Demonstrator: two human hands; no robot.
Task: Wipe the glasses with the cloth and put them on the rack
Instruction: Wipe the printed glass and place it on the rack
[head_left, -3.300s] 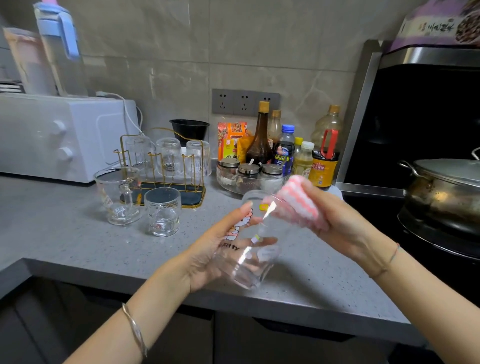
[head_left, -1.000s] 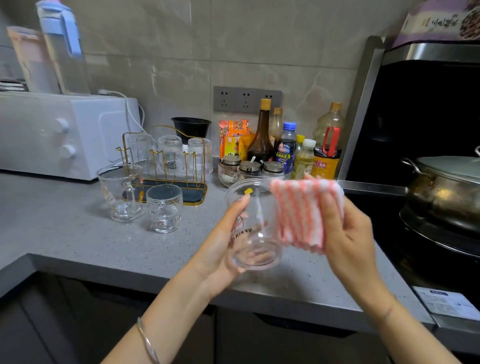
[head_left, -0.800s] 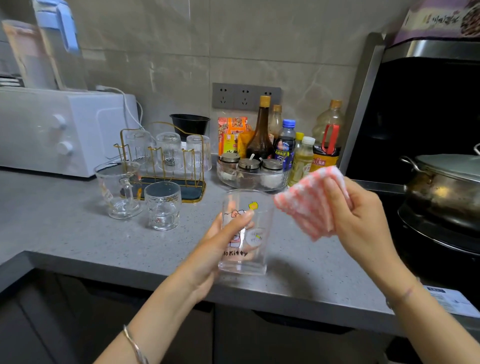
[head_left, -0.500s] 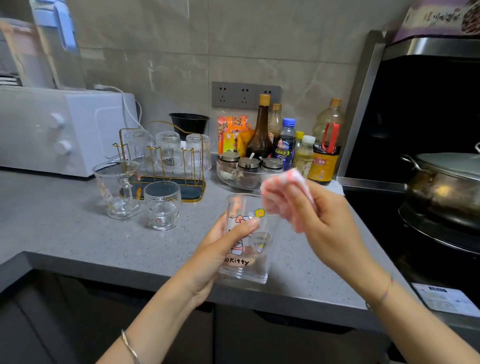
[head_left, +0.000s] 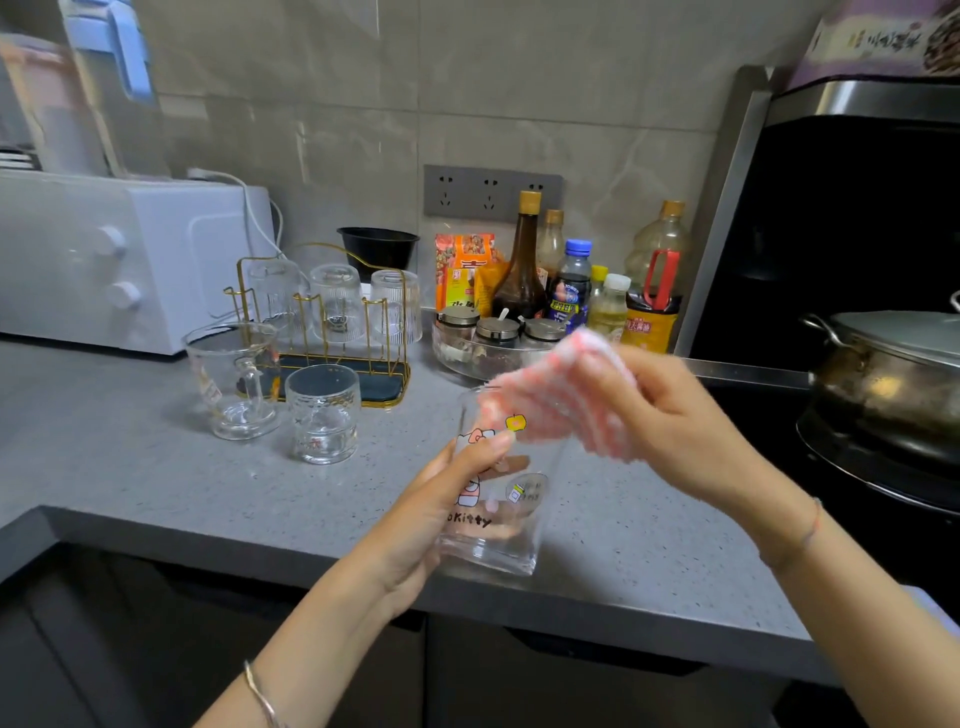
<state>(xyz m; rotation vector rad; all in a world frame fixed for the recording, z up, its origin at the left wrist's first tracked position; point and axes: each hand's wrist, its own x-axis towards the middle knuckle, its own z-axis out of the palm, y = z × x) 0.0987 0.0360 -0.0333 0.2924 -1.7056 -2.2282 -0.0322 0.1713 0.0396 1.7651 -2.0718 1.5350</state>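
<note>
My left hand (head_left: 441, 512) grips a clear printed glass (head_left: 498, 514), upright above the counter's front edge. My right hand (head_left: 670, 415) holds a pink-and-white striped cloth (head_left: 550, 405), pressed over the glass's rim and partly inside it; the cloth is blurred. A gold wire rack (head_left: 332, 332) on a dark tray stands at the back left with three ribbed glasses upside down on it. In front of the rack stand a clear mug (head_left: 231, 382) and a short glass (head_left: 322, 413), both upright.
A white oven (head_left: 104, 260) sits at the far left. Sauce bottles (head_left: 524, 270) and a bowl of spice jars (head_left: 493, 343) stand behind the hands. A steel pot (head_left: 893, 374) rests on the stove at right. The grey counter (head_left: 130, 478) ends just below the glass.
The cloth went from beside the glass to over its rim and into the mouth. The glass, tilted a second ago, now stands upright in my left hand.
</note>
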